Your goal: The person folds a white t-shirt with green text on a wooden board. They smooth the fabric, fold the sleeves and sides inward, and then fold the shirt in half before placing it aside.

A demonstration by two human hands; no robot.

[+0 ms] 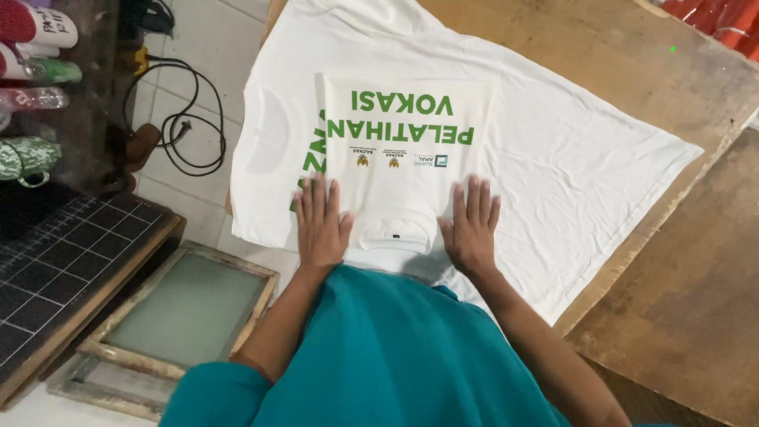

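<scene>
A folded white T-shirt (pixel 403 170) with green lettering lies on top of another white T-shirt (pixel 569 158) spread across a wooden table (pixel 656 87). My left hand (pixel 320 221) presses flat on the folded shirt's near left corner, fingers apart. My right hand (pixel 472 225) lies flat on its near right corner, beside the collar. Neither hand holds anything. My teal shirt fills the bottom of the view.
A wooden screen-printing frame (pixel 182 312) leans on the floor at lower left, next to a black gridded mat (pixel 55 261). A black cable (pixel 190 130) coils on the tiled floor. Decorated mugs (pixel 32 87) sit at the far left. A second wooden board (pixel 688 292) stands at right.
</scene>
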